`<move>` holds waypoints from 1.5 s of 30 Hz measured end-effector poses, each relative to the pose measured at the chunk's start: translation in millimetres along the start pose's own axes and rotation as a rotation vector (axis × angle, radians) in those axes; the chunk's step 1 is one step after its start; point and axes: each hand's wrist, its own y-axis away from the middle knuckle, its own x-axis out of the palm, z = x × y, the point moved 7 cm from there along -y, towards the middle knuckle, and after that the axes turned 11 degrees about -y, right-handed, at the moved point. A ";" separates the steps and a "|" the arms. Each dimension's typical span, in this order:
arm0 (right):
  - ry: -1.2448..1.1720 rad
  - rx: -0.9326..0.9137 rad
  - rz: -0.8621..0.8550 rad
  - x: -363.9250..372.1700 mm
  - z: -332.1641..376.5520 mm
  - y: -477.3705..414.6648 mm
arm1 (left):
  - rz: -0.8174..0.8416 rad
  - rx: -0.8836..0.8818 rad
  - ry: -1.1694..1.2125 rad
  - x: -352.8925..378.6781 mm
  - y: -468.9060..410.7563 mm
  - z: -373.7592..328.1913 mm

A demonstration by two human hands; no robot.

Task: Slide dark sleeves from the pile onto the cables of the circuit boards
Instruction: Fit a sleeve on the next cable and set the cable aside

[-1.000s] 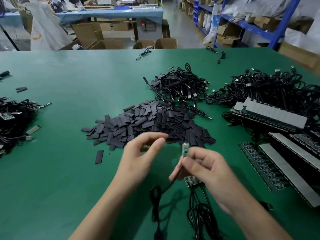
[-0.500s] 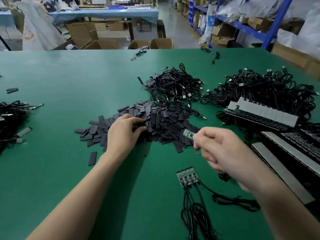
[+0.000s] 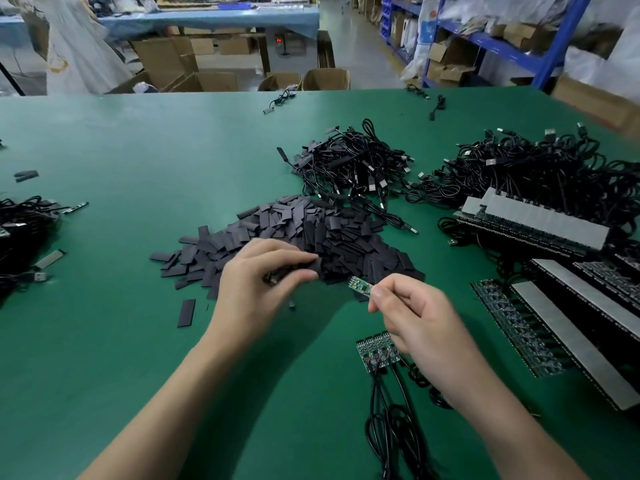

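Left hand rests on the near edge of the sleeve pile on the green tabletop, its grip narrow, thumb and fingers pinched on dark sleeves; whether one sleeve is singled out cannot be told. Right hand holds a small green circuit board in a tight fingertip grip, just right of the left hand, apart from it. Board's long axis runs up-left, its free end toward the left fingers, its cable hidden under the hand. Judgement: the sleeve must be turned open-end toward the board, along that axis. Further boards with cables lie below the right hand.
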 end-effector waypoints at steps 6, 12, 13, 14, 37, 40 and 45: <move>0.050 -0.041 0.039 7.5 4.9 7.9 | 0.031 -0.018 0.198 1.9 37.5 -19.8; 0.164 -0.068 0.057 14.4 2.4 11.1 | 0.035 -0.031 0.239 6.7 49.9 -17.3; 0.173 -0.067 0.057 15.6 1.5 11.1 | 0.028 -0.029 0.238 5.9 49.6 -17.3; 0.178 -0.064 0.056 16.4 0.6 10.9 | 0.021 -0.029 0.236 5.4 49.2 -17.0; 0.387 -0.015 0.088 24.6 -10.1 14.6 | 0.188 0.085 0.131 11.9 53.3 -6.1; 0.382 0.003 0.098 25.1 -10.6 15.2 | 0.185 0.076 0.123 12.5 54.0 -6.8; 0.348 0.072 0.131 22.1 -11.9 14.1 | 0.191 0.138 0.099 12.5 54.7 -12.8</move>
